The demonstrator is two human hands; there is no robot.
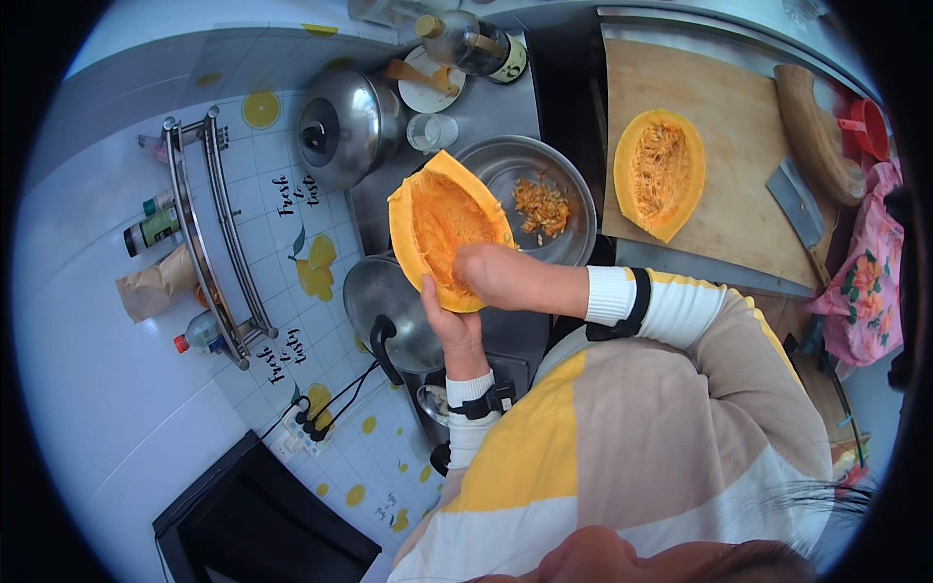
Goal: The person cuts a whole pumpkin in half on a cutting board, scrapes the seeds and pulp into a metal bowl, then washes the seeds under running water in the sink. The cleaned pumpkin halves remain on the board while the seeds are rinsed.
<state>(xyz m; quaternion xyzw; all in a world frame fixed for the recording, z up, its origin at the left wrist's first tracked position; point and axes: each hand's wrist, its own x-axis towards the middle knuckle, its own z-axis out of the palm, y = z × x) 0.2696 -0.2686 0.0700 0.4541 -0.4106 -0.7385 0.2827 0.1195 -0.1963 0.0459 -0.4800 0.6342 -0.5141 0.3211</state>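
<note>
A scooped-looking pumpkin half [453,211] is tilted with its hollow towards me, above the stove side of the counter. My left hand [455,324] grips its lower end, thumb on the rim. Blurred by motion, my right hand [492,273] reaches into the lower part of the hollow; its fingers are hidden, so any tool in it cannot be made out. Several seeds cling to the right rim. Beyond it, a steel basin [579,233] contains a clump of pumpkin seeds and pulp [541,208]. Another pumpkin half [660,173], still full of fibres, lies cut side up on the wooden cutting board [736,95].
A cleaver [796,204] and a long tan gourd [815,131] lie on the board's right side. A lidded pot [346,127], a glass jar [432,132] and a dark sauce bottle [474,47] stand behind the basin. Near my left wrist is a lidded pan [386,306].
</note>
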